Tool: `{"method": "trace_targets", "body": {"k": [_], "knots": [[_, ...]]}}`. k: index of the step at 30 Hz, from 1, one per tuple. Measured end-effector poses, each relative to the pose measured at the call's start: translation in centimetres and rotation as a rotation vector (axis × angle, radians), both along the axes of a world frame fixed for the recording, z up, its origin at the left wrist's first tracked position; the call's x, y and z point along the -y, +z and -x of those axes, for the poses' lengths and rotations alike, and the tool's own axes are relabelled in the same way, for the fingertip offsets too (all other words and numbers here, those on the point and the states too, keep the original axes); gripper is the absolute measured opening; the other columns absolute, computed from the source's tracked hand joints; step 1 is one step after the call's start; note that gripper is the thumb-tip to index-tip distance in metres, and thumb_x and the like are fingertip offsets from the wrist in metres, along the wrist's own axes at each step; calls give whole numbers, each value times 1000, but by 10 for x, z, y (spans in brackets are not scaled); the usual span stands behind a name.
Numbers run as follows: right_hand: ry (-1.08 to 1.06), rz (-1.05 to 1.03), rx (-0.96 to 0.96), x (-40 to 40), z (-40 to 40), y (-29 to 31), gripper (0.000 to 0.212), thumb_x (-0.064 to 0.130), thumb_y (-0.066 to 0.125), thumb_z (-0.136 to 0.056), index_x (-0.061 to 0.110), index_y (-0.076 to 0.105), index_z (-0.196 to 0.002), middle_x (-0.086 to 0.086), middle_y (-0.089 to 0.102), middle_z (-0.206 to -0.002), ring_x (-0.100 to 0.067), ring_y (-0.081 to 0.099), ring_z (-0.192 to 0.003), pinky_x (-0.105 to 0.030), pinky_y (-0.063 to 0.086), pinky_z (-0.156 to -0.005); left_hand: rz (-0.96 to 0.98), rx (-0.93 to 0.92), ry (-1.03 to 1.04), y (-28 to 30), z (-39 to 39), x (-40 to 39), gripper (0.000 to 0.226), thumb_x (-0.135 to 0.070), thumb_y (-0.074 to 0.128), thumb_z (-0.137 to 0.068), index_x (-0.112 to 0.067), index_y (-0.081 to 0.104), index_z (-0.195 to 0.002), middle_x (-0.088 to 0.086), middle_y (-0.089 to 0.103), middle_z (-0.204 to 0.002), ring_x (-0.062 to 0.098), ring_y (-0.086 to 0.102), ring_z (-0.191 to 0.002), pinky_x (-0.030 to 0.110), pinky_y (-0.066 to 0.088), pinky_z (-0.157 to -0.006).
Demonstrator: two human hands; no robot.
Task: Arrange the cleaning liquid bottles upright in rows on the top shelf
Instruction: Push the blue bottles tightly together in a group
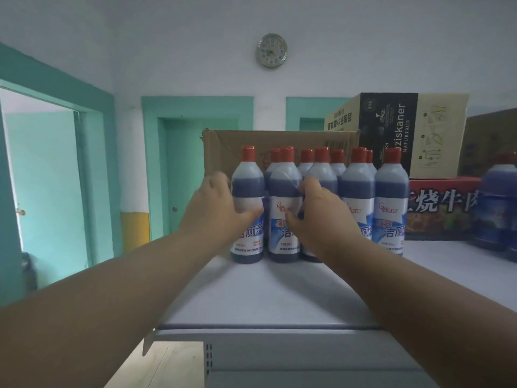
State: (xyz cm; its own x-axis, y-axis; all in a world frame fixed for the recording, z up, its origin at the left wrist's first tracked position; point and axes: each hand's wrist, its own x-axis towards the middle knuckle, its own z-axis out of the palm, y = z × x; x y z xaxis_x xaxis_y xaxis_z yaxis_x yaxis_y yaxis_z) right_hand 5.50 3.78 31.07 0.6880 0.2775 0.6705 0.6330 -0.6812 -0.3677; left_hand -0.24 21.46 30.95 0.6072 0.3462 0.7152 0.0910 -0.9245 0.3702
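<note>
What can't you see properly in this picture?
All in the head view:
- Back-row bottles: bodies hidden by the front row.
- Third front bottle: label covered by the right hand.
- Blue bottle far right: blurred, cut by the edge.
- Clock: numbers too small.

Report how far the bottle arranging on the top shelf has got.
Done: red-capped cleaning bottles stand upright in rows on the top shelf, in front of a cardboard box. In hand: the left hand grips the leftmost front bottle, and the right hand grips the second front bottle. Left: setting these two in line; whether more bottles wait elsewhere is not visible.
</note>
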Motion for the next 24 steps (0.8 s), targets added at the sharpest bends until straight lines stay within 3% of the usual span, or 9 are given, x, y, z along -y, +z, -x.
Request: {"method": "trace_targets", "body": {"k": [4,7,10,13,18,24], "knots": [[-47,69,-64,5,3,3,38,35,63,-94,22,44,-124,3,63,-97,-18,61,-80,-33,57,-70,-417,156,-84,39,3,10,44,-49,66,-86,-19,48,-113,-2,51,-102,20,49,-93,36,45,-82],[-72,103,-98,6,5,-4,28,40,63,-92,23,46,-106,8,52,-80,-13,55,-72,-30,51,-66,-587,76,-142,65,-4,21,43,-48,60,-89,-25,51,-124,-5,59,-103,21,50,-95,39,41,-85],[-76,114,-144,6,6,-11,22,37,64,-92,23,50,-101,6,58,-85,-14,56,-73,-32,51,-70,-681,-38,-86,86,-12,31,54,-58,51,-93,-33,42,-140,-1,65,-113,24,54,-101,40,40,-88],[-66,108,-189,5,6,-17,22,35,62,-92,21,56,-108,0,64,-100,-22,62,-88,-39,56,-82,-694,-190,-51,101,-17,39,59,-65,45,-93,-40,37,-145,2,61,-124,28,51,-114,41,36,-96],[-83,107,-178,5,3,-19,17,35,61,-92,23,48,-97,1,62,-97,-21,55,-82,-34,51,-77,-726,-315,-54,111,-29,45,58,-69,49,-89,-45,39,-141,-8,60,-129,22,51,-117,41,28,-101],[-75,86,-178,3,2,-19,17,37,58,-96,22,54,-104,-1,65,-104,-20,59,-85,-34,53,-80,-516,-274,-227,107,-34,44,50,-52,70,-85,-36,52,-129,-17,52,-105,12,48,-100,31,34,-95]]}}
